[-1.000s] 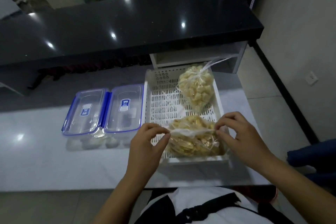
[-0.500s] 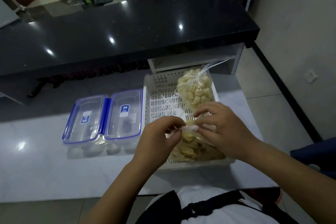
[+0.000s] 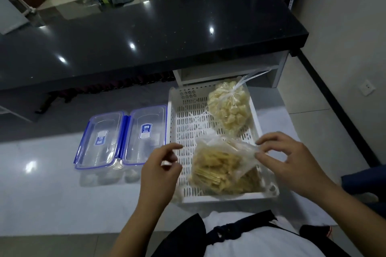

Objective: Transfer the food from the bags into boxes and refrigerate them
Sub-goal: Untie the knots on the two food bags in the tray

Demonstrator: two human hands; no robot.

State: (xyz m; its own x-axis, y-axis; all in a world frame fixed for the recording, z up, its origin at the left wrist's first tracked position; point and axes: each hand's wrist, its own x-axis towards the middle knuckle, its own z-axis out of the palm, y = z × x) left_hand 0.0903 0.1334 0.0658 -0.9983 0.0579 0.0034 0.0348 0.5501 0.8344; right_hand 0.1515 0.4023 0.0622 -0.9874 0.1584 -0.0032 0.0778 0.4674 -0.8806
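Note:
A white slotted basket [image 3: 188, 127] sits on the pale counter and holds two clear bags of yellowish food. The near bag [image 3: 219, 171] holds strip-shaped pieces, and its mouth looks loosened. My right hand [image 3: 286, 158] pinches the plastic at that bag's right edge. My left hand [image 3: 163, 165] hovers just left of the bag with fingers apart, holding nothing. The far bag [image 3: 229, 108] of chunky pieces lies knotted at the basket's back. Two clear boxes with blue-edged lids, one [image 3: 100, 140] on the left and one [image 3: 146, 133] beside the basket, stand closed.
A raised black countertop [image 3: 146, 33] runs across behind the pale counter [image 3: 52, 194]. A white shelf unit [image 3: 229, 71] stands under its right end. Tiled floor and a wall with a socket [image 3: 366, 87] lie to the right.
Both hands were together at the near bag's tied top; now they have parted. The left hand has let go and drawn left, and the bag's mouth has loosened.

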